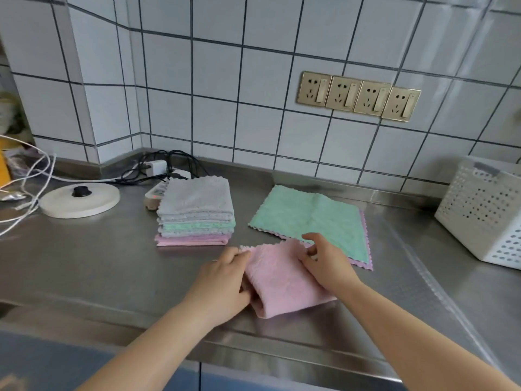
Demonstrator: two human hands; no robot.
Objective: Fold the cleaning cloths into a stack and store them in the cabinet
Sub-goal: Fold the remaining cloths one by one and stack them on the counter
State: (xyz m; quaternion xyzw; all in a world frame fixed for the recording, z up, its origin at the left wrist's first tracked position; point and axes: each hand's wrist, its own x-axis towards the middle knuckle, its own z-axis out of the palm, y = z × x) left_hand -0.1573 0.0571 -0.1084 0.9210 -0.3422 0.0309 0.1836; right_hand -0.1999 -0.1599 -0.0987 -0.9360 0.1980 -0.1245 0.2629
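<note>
Stack of folded cloths (195, 211): sat mid-counter (84, 263), toward the back edge.
Flat cloths (310, 218): lay right of the stack, one on another (the lower one showing only along the right and front edges).
Half-folded cloth (284, 280): lay at the front edge, before both, between the left hand (225, 280) and right hand (324, 263).
Round base (80, 200): left of the stack.
Power strip (156, 194): just behind the stack's left side.
Cables (169, 165): in the back corner.
Basket (482, 213): at the right edge.

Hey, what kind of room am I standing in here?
Most likely a kitchen: a stainless steel counter runs along a white tiled wall with a row of four wall sockets, and folded cleaning cloths sit stacked on the counter.
</note>
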